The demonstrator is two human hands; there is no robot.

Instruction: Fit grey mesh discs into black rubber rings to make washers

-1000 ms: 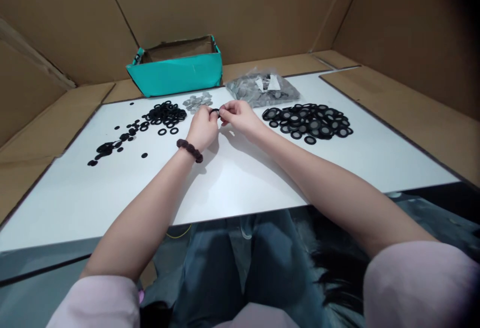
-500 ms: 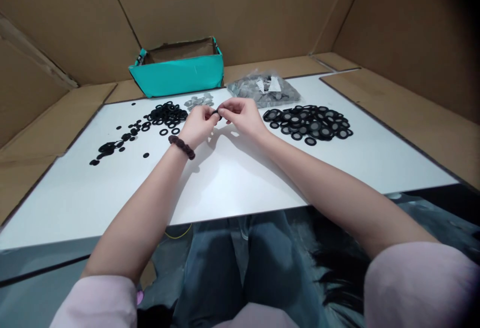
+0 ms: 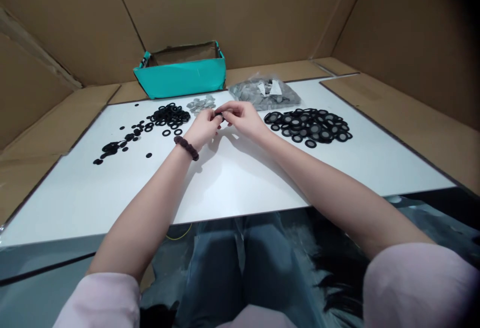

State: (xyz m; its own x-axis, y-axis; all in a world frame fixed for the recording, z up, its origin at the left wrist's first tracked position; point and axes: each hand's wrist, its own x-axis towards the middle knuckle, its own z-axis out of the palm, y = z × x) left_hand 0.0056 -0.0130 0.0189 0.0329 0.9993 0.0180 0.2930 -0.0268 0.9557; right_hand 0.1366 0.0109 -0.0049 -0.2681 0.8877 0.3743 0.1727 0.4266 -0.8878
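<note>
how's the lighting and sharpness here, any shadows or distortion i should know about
Head view: soft, even light, no glare on the white board; faint shadows lie under the left hand and right hand; the top right corner goes dark; the wide lens stretches the near arms; the small black part they pinch is too tiny to resolve.

Two bare forearms reach forward from the near edge of the white tabletop [image 3: 262, 178] and converge toward its far middle. The left hand [image 3: 202, 129] is low over the tabletop, back of the hand up, wrist straight, fingers curled inward. The right hand [image 3: 244, 117] sits just to its right, slightly farther across the tabletop, palm turned down and leftward. The thumbs and fingertips of both hands meet, pinched closed on a small black piece [image 3: 218, 114] just above the tabletop.
</note>
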